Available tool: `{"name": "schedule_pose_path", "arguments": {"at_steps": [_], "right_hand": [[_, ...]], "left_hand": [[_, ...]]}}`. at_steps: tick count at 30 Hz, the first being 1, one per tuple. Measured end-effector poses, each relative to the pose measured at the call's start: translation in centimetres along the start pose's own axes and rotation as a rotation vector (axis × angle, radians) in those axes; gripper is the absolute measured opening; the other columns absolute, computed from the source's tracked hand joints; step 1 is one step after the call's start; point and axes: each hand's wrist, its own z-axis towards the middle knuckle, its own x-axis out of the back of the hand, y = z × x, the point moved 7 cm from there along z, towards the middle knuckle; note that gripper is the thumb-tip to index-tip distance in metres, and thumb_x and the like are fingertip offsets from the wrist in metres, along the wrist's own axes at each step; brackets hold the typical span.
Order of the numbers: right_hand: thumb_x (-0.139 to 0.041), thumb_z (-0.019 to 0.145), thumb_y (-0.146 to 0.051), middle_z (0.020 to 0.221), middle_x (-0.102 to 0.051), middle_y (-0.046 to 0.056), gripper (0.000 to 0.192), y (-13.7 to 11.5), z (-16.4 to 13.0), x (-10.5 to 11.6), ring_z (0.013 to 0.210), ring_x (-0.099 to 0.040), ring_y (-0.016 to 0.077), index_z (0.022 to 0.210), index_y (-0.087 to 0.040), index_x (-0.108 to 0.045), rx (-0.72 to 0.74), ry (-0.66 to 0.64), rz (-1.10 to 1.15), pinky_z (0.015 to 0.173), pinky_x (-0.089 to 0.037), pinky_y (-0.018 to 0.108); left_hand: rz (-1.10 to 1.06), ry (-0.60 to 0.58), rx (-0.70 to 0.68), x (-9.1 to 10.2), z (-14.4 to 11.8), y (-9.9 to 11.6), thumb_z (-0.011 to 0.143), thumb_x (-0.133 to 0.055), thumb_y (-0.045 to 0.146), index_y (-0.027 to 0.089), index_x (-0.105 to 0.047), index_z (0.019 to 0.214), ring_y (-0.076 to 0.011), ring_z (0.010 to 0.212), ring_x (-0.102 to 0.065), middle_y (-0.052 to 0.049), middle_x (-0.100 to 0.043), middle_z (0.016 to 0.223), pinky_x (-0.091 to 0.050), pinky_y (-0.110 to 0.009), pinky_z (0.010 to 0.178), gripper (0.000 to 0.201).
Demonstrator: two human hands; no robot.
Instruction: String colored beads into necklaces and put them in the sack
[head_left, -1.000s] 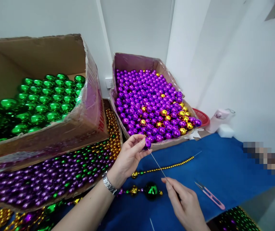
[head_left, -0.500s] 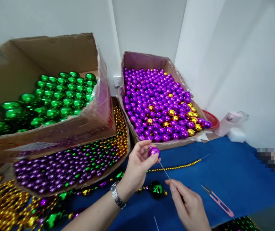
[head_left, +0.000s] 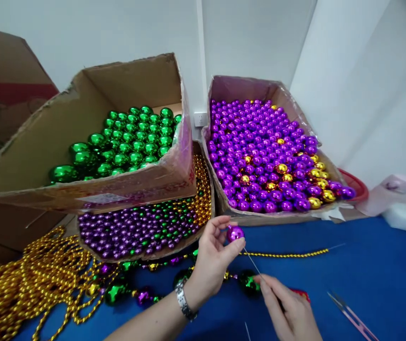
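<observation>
My left hand (head_left: pixel 214 253) grips a shiny purple bead (head_left: pixel 235 233) between thumb and fingers, just in front of the box of purple beads (head_left: pixel 260 215). A thin needle (head_left: pixel 252 260) runs from that bead down to my right hand (head_left: pixel 290 303), whose thumb and fingers pinch its lower end. Whether the tip passes through the bead, I cannot tell. Beneath my hands a bead strand with a large green bead (head_left: pixel 249 282) lies on the blue cloth (head_left: pixel 376 265). Behind them a short gold bead string (head_left: pixel 291 255) stretches to the right.
A cardboard box of green beads (head_left: pixel 142 182) stands at the left above a tray of small purple, green and gold beads (head_left: pixel 128 234). Gold bead chains (head_left: pixel 50 279) pile up at the far left. Pink-handled thread snips (head_left: pixel 355 322) lie at the right, with a red basin (head_left: pixel 357 184) behind.
The view has swung left, so everything sits further right and more of the gold chains shows. Both hands keep hold of the bead and needle, nearly in the same pose.
</observation>
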Motion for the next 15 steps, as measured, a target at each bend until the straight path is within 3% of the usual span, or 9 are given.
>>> {"name": "schedule_pose_path", "arguments": {"at_steps": [4,10,15], "right_hand": [[-0.045,0.092,-0.021,0.099,-0.071,0.006,0.023,-0.3,-0.3,0.0,0.087,-0.069,0.0165,0.109,-0.017,-0.061,0.137,0.077,-0.06,0.078,-0.054,0.02],[-0.044,0.092,-0.019,0.096,-0.071,0.008,0.023,-0.6,-0.4,0.0,0.084,-0.07,0.017,0.107,-0.016,-0.061,0.167,0.064,-0.095,0.076,-0.055,0.021],[-0.044,0.093,-0.021,0.093,-0.071,0.008,0.023,-0.7,-0.3,0.5,0.082,-0.07,0.0172,0.104,-0.015,-0.063,0.144,0.083,-0.079,0.073,-0.055,0.019]], "left_hand": [[0.062,0.005,-0.023,0.4,0.0,0.1,0.073,-0.071,0.015,0.022,-0.048,0.111,-0.0175,0.099,-0.055,-0.006,-0.056,0.11,-0.048,-0.035,0.087,0.044],[0.137,-0.02,-0.081,0.2,-0.4,-0.1,0.072,-0.072,0.014,0.022,-0.048,0.11,-0.0171,0.101,-0.055,-0.006,-0.058,0.108,-0.046,-0.031,0.088,0.045],[0.216,-0.177,-0.008,-0.6,-1.6,-0.9,0.073,-0.071,0.019,0.023,-0.044,0.119,-0.0205,0.101,-0.055,-0.011,-0.054,0.117,-0.05,-0.03,0.078,0.054]]}}
